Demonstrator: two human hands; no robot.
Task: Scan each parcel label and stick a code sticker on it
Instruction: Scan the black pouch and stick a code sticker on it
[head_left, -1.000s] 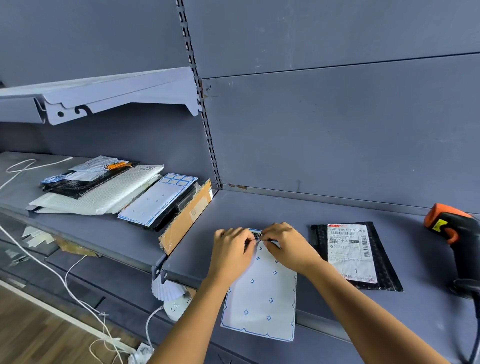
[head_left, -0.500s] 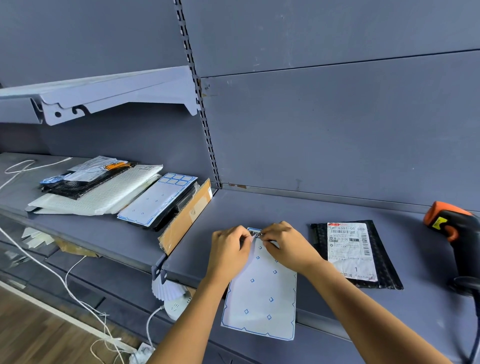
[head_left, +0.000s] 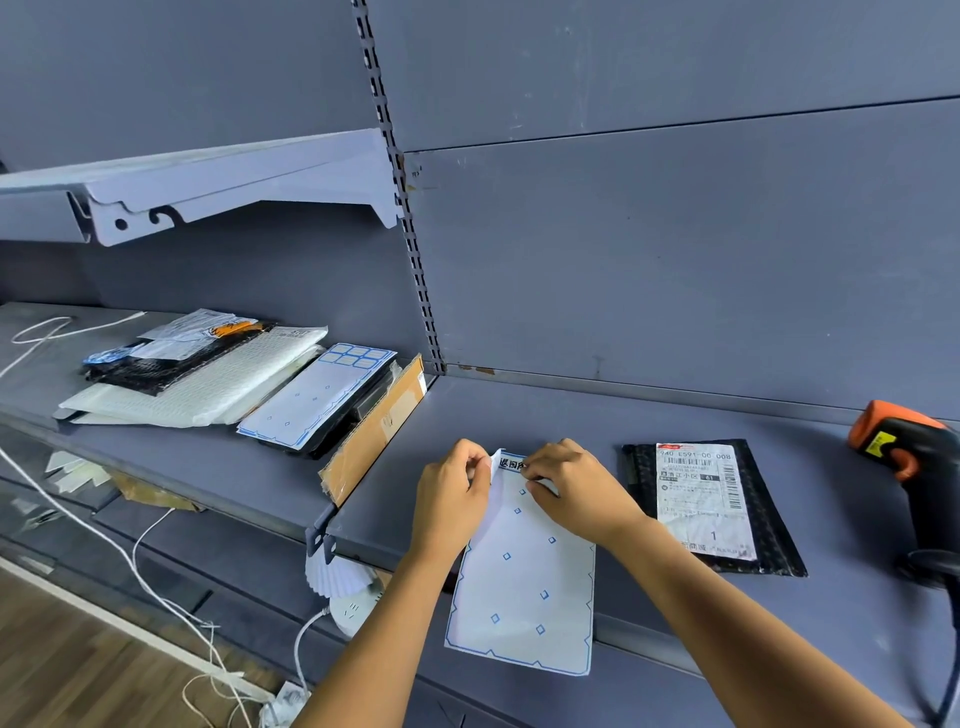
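Your left hand (head_left: 452, 499) pinches back the top corner of the sticker sheet (head_left: 524, 587) so your right hand (head_left: 576, 488) can pinch a code sticker (head_left: 511, 462) free. The black parcel (head_left: 711, 506) lies label-up at the sheet's 3 o'clock.

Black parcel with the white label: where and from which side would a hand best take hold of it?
Probably its bare near-right corner, reached from the front. The black parcel lies flat and thin on the shelf, label up, so a pinch grip on that black margin spares the label; the scanner crowds the far right.
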